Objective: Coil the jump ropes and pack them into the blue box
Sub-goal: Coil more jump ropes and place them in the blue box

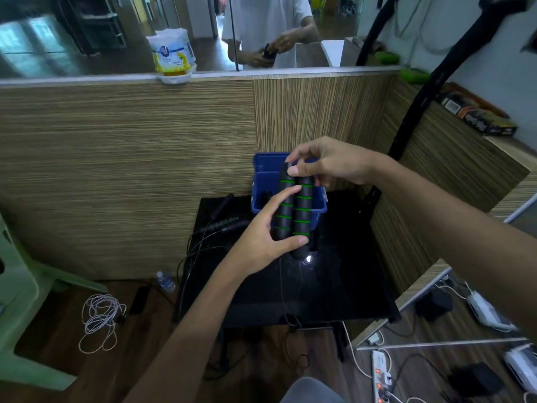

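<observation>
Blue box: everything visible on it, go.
The blue box is an open-topped, plastic-looking bin standing upright at the far edge of the black table, close to the wood-grain panel. Dark items lie inside, unclear what. The held rope handles and both hands hide its middle; neither hand visibly touches it.

desk: a small black glossy desk [334, 286] set into a corner of wood-striped walls
box: a blue box [263, 181] stands at the desk's far edge, touching the wall
ropes: a jump rope [223, 221] with dark handles lies on the far left part, just beside the box; its thin cords trail over the left edge
floor: brown wood floor [151, 359] carrying a white coiled cable [100, 318], a water bottle [166, 282], and a power strip [382, 373]
</observation>
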